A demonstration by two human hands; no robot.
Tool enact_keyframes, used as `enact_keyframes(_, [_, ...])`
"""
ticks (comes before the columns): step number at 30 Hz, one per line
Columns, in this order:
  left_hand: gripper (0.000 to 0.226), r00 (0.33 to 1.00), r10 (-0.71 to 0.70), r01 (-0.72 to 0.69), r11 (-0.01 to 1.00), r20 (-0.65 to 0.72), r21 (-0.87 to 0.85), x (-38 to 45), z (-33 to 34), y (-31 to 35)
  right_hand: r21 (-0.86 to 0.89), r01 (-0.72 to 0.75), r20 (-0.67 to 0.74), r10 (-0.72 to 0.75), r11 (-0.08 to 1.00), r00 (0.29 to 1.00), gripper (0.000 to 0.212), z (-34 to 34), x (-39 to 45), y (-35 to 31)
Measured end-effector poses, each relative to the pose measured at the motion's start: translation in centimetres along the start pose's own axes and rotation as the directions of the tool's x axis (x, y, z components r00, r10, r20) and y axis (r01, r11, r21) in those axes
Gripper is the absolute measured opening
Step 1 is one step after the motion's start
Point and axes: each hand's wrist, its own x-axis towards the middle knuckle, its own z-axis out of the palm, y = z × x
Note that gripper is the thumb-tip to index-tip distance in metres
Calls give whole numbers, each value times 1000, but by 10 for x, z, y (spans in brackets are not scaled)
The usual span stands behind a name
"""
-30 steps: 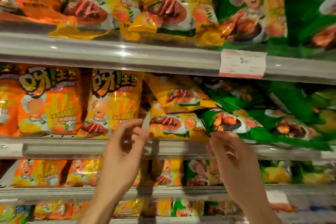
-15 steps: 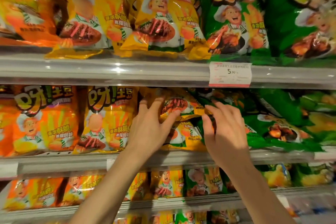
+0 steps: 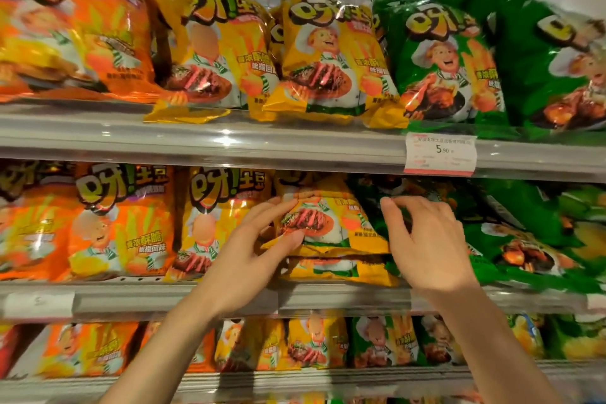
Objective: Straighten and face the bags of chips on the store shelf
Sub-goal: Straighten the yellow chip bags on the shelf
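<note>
In the middle of the frame, a tilted yellow chip bag (image 3: 331, 220) on the middle shelf (image 3: 164, 297) was held by the left hand (image 3: 249, 259), with the fingers on its upper left edge and the thumb pressed on its lower front. This bag was laid on top of another yellow bag (image 3: 341, 269) that was lying flat under it. Just beside it to the right, the edge of a green chip bag (image 3: 370, 207) was pinched by the curled fingers of the right hand (image 3: 426, 246). Large stylised Chinese characters with an exclamation mark were printed on the upright orange bag (image 3: 121, 223) and on the upright yellow bag (image 3: 216, 216) at the left of the same shelf. A white price label (image 3: 439, 154) with "5.90" was fixed on the rail of the upper shelf (image 3: 196, 141), in the upper right of the frame; its smaller writing could not be read. More green bags (image 3: 524, 239) were lying slanted at the right of the middle shelf.
</note>
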Motion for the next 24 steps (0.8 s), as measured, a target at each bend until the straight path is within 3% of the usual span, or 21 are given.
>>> enact_keyframes(6, [49, 998, 20, -19, 999, 59, -29, -7, -11, -2, 100, -60, 163, 43, 993, 986, 72, 5, 14, -17])
enact_keyframes(11, [52, 994, 3, 1, 999, 108, -32, -7, -15, -6, 306, -235, 383, 107, 923, 918, 97, 14, 26, -25])
enact_keyframes(13, [52, 999, -8, 8, 1000, 37, -5, -7, -16, -7, 359, -287, 424, 119, 888, 898, 102, 21, 27, -26])
enact_keyframes(15, [45, 989, 31, -7, 987, -142, 161, -4, -19, -11, 425, -309, 399, 131, 851, 908, 98, 25, 28, -23])
enact_keyframes(17, [34, 969, -1, 53, 977, -245, 205, 1, -25, -16, 485, -327, 367, 150, 811, 918, 91, 25, 29, -18])
enact_keyframes(20, [32, 959, -135, 160, 984, -249, 81, 8, -32, -17, 578, -352, 357, 160, 736, 920, 81, 22, 29, -13])
enact_keyframes(24, [30, 964, -168, 190, 978, -207, 90, 12, -34, -13, 636, -336, 333, 145, 695, 931, 68, 18, 25, -4])
